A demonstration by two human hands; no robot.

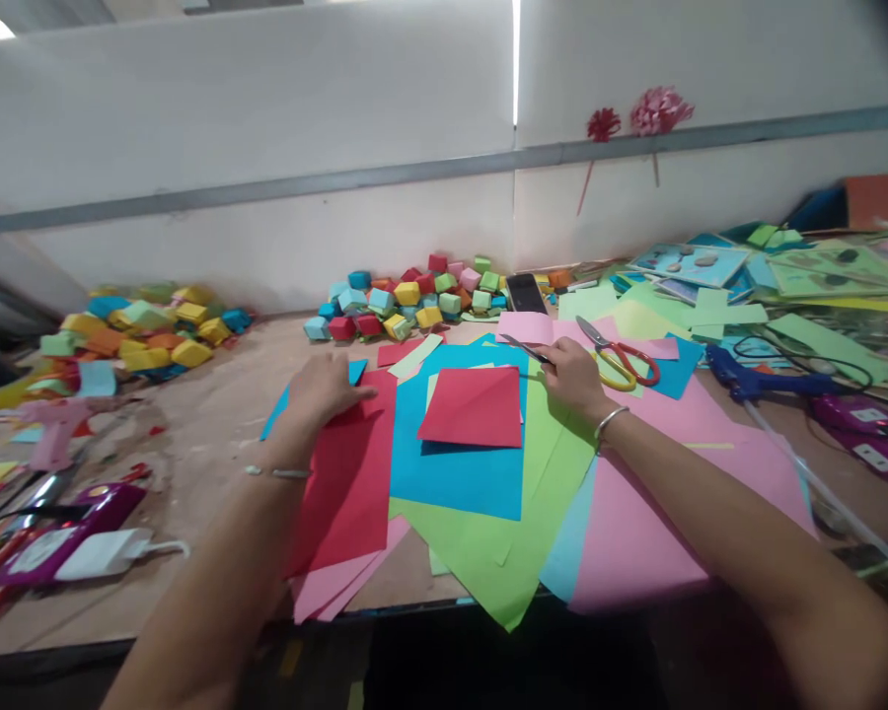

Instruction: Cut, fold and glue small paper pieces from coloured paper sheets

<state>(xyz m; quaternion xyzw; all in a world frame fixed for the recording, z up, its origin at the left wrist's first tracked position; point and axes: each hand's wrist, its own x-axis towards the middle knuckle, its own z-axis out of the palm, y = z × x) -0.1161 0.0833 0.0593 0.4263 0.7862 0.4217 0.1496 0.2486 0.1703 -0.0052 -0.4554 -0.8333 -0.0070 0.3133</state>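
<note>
White panels (266,89) back the worktable (211,424); right hand (573,377) grips a slim pointed tool (522,346), its length slanting away leftward; left hand (327,388), thumb wide, touches red paper (355,493).

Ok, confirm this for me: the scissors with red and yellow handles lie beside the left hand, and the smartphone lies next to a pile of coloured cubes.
Not quite: in the head view, the scissors with red and yellow handles lie beside the right hand, not the left hand. The smartphone does lie next to a pile of coloured cubes.
</note>
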